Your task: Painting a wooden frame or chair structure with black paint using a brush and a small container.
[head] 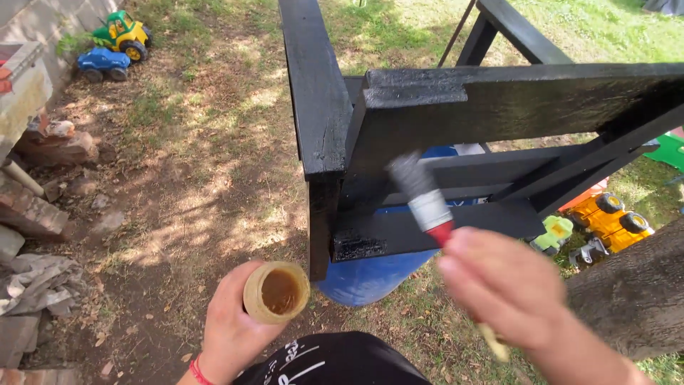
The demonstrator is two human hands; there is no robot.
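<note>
1. The right hand is clenched around the pale wooden handle of a flat paintbrush with a red collar, metal ferrule and dark bristles. The hand is blurred, but its fingers plainly wrap the handle, whose tail pokes out below the fist.

2. The left hand grasps a small round tan cup with brownish liquid inside, mouth facing up, fingers around its side. A red band sits on that wrist.

3. The landmark is the black-painted wooden frame of planks and rails, standing on the grass with a blue barrel beneath it.

4. The relation that counts: the brush's long axis runs slantwise, from the right hand up and to the left, so the bristle end lies against or just in front of the frame's front face, below its broad top plank and above its lower rail. Whether the bristles actually touch the wood I cannot tell; the brush is smeared by motion.

5. The right hand is the nearer one to the frame. The cup sits lower and left of the frame's thick corner post, apart from the wood.

6. From the brush tip, the cup's mouth lies down and to the left, past the post's bottom end.

7. Around the frame: plastic toy trucks in yellow and orange to its right on the grass, a green-and-yellow toy tractor and a blue one well away to its upper left, and stacked bricks and rubble far left.
</note>
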